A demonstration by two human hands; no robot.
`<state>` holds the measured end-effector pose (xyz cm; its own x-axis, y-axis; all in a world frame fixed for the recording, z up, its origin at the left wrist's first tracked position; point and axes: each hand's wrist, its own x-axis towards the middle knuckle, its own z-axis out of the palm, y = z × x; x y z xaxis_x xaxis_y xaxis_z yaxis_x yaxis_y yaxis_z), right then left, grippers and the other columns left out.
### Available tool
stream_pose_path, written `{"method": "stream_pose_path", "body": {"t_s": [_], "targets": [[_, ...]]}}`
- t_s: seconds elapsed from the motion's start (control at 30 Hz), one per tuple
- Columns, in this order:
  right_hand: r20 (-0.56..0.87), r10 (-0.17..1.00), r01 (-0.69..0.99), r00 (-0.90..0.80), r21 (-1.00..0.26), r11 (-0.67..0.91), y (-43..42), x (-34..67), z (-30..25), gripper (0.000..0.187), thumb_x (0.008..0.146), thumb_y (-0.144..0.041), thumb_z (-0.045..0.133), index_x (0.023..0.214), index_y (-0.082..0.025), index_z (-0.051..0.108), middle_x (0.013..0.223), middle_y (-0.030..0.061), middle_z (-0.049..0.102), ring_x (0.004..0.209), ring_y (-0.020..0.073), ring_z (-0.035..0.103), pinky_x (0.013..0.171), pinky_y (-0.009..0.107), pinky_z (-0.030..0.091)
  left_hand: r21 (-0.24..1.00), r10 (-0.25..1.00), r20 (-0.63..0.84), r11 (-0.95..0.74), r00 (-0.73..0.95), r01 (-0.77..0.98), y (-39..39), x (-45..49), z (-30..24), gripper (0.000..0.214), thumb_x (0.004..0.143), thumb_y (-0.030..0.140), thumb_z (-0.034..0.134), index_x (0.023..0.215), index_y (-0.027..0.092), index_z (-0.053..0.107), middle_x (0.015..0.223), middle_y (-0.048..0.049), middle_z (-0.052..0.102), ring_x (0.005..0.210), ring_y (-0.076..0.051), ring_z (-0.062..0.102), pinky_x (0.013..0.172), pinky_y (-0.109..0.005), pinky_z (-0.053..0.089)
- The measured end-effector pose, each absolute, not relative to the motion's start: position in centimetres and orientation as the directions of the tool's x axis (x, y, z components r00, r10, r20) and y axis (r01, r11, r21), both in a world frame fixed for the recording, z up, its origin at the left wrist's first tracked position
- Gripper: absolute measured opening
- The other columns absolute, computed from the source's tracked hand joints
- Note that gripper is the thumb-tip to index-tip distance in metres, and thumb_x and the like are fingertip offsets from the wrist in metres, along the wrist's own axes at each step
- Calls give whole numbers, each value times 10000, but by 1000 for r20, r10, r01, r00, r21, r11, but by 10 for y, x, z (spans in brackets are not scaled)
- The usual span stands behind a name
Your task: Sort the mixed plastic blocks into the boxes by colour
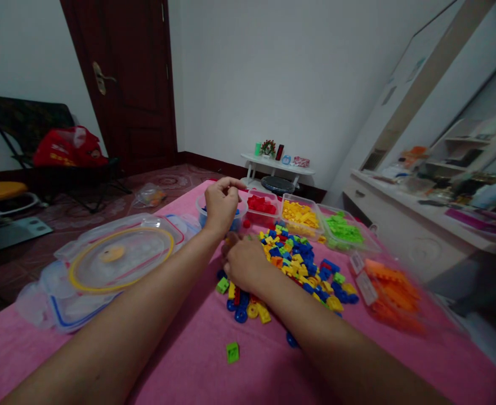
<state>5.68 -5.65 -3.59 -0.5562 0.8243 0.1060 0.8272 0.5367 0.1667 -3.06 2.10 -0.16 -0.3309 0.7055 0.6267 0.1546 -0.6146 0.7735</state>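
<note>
My left hand (221, 207) is over the round tub (242, 216) with blue bricks in it. Its fingers are bent inward with the thumb close to the index finger; whatever they hold is hidden. Lower down, my right hand (248, 263) rests at the left side of a pile of mixed toy bricks (294, 256). Its fingers curl down among the bricks, and I cannot make out what is in them. Near my right wrist lie several blue wheel-like pieces (241, 315) and yellow pieces (264, 313). One green brick (232, 352) lies apart on the pink cloth (197, 360).
Behind the pile stand clear boxes of red bricks (261, 205), yellow bricks (300, 215) and green bricks (344, 228). A box of orange bricks (395, 289) is at the right. Stacked clear lids (121, 261) cover the table's left side. A dresser (400, 214) stands beyond the right edge.
</note>
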Motion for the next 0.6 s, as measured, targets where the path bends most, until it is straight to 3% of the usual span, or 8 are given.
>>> {"method": "stream_pose_path", "body": {"t_s": [0.1, 0.2, 0.3, 0.4, 0.47, 0.6], "targets": [[134, 905, 905, -405, 202, 375, -59, 75, -17, 344, 871, -315, 417, 928, -140, 708, 1049, 169, 641, 1016, 306, 532, 914, 510, 331, 765, 700, 639, -623, -320, 164, 22, -29, -2, 275, 678, 121, 415, 727, 147, 684, 516, 21, 560, 467, -80, 500, 467, -169, 375], [227, 902, 927, -368, 171, 335, -79, 88, -6, 357, 896, -309, 395, 934, -135, 705, 1046, 169, 638, 1058, 305, 509, 989, 529, 257, 760, 696, 645, -626, -315, 173, 22, -28, -3, 274, 682, 123, 412, 719, 149, 682, 503, 23, 551, 460, -81, 493, 471, -173, 378], [319, 808, 863, -496, 79, 499, -116, 90, -15, 412, 914, -427, 387, 1146, -183, 624, 1266, 133, 543, 1205, 288, 414, 1059, 506, 193, 764, 707, 643, -618, -294, 186, 21, -27, -4, 274, 682, 124, 409, 714, 147, 681, 500, 23, 548, 463, -84, 496, 480, -177, 386], [251, 628, 656, -737, 37, 754, -148, 87, -36, 520, 889, -556, 385, 1287, -246, 508, 1408, 80, 430, 1313, 273, 298, 1097, 501, 145, 780, 740, 626, -593, -247, 201, 19, -25, -5, 277, 677, 120, 410, 712, 141, 684, 500, 22, 550, 475, -87, 508, 493, -179, 394], [194, 552, 568, -811, 40, 822, -152, 88, -49, 471, 912, -509, 370, 1297, -267, 491, 1396, 60, 449, 1332, 262, 274, 1099, 507, 145, 788, 762, 614, -577, -206, 213, 18, -23, -7, 283, 678, 117, 412, 724, 137, 690, 507, 20, 556, 480, -89, 510, 493, -180, 388], [245, 664, 696, -707, 69, 715, -127, 102, -57, 348, 930, -310, 397, 1250, -281, 531, 1366, 43, 479, 1322, 255, 293, 1096, 513, 161, 774, 781, 616, -577, -101, 260, 15, -16, -13, 302, 677, 104, 411, 752, 134, 702, 545, 13, 585, 489, -91, 504, 489, -186, 375]]}}
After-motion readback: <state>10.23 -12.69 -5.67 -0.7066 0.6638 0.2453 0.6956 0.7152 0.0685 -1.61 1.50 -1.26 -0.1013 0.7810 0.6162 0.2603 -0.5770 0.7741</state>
